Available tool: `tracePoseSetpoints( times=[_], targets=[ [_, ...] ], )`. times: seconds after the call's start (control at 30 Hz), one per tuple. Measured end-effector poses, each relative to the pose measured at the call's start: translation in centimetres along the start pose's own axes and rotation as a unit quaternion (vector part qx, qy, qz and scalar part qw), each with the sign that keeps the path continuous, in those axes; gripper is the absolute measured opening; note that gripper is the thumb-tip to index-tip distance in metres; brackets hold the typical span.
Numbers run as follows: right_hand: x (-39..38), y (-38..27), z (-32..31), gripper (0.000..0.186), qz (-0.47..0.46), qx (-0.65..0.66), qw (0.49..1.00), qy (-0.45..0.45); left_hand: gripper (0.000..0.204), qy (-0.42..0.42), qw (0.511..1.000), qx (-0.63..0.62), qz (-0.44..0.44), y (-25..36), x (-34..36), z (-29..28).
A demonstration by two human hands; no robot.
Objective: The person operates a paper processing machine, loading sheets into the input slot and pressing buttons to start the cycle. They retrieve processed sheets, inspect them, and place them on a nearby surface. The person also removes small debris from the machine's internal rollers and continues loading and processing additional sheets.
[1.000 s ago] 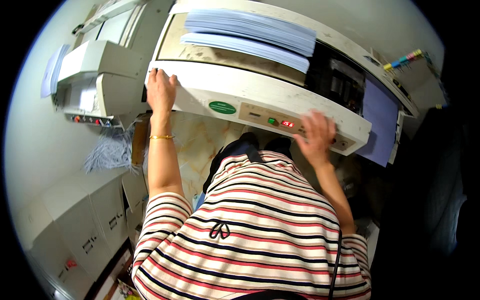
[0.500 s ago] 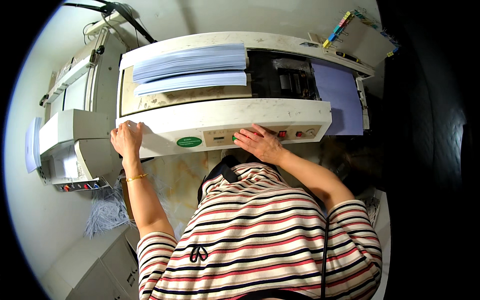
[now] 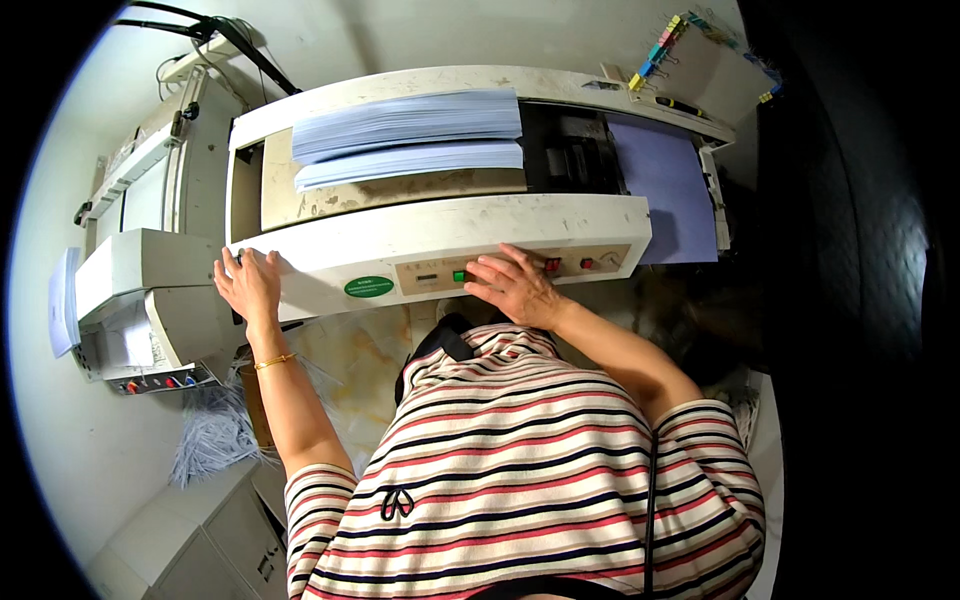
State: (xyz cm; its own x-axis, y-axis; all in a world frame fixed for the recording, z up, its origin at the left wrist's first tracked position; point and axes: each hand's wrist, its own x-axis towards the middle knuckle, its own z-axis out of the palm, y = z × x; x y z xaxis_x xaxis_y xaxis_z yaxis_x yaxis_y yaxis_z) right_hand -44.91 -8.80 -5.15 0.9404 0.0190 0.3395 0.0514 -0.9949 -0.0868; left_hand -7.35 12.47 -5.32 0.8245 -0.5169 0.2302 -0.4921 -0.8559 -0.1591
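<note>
A long white machine, apparently a book binding machine [image 3: 450, 230], stretches across in front of me. My left hand [image 3: 252, 288] rests on its front left corner, fingers apart and bent over the top edge. My right hand [image 3: 516, 290] lies with spread fingers against the control panel [image 3: 440, 268], beside a green button [image 3: 459, 276] and left of the red switches [image 3: 586, 264]. Two stacks of pale paper, a thick stack [image 3: 405, 125] and a thinner stack [image 3: 410, 163], sit on the machine's tan carriage [image 3: 400, 197]. Neither hand holds anything.
A lilac sheet [image 3: 665, 190] lies at the machine's right end. Behind it are colourful binder clips [image 3: 658, 52] and a cutter knife [image 3: 680, 105]. Another white machine [image 3: 165, 255] stands at left, above paper shreds [image 3: 215, 430]. White cabinets [image 3: 210, 530] are at lower left.
The carriage and paper stacks have slid right along the machine, exposing a dark gap at its left end. My right fingers have lifted slightly off the green button, which now shows.
</note>
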Motion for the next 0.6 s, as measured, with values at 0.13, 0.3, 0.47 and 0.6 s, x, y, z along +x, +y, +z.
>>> tracePoseSetpoints(
  times=[0.13, 0.3, 0.47, 0.6],
  targets=[
    [-2.6, 0.5, -1.5, 0.034, 0.141, 0.028, 0.989, 0.037, 0.048, 0.001, 1.0, -0.012, -0.011, 0.6, -0.3, 0.0],
    [-6.3, 1.1, -3.5, 0.031, 0.31, -0.01, 0.946, 0.096, 0.046, 0.018, 1.0, -0.018, -0.016, 0.9, -0.6, -0.3],
    [-7.7, 2.2, -3.2, 0.024, 0.363, 0.05, 0.922, 0.129, 0.038, -0.067, 0.997, 0.042, 0.0, -0.4, 0.5, 0.2],
    [-4.1, 1.8, -4.0, 0.011, 0.371, 0.18, 0.907, 0.086, 0.044, 0.19, 0.944, -0.261, 0.068, 5.6, 3.4, -1.1]
  ],
)
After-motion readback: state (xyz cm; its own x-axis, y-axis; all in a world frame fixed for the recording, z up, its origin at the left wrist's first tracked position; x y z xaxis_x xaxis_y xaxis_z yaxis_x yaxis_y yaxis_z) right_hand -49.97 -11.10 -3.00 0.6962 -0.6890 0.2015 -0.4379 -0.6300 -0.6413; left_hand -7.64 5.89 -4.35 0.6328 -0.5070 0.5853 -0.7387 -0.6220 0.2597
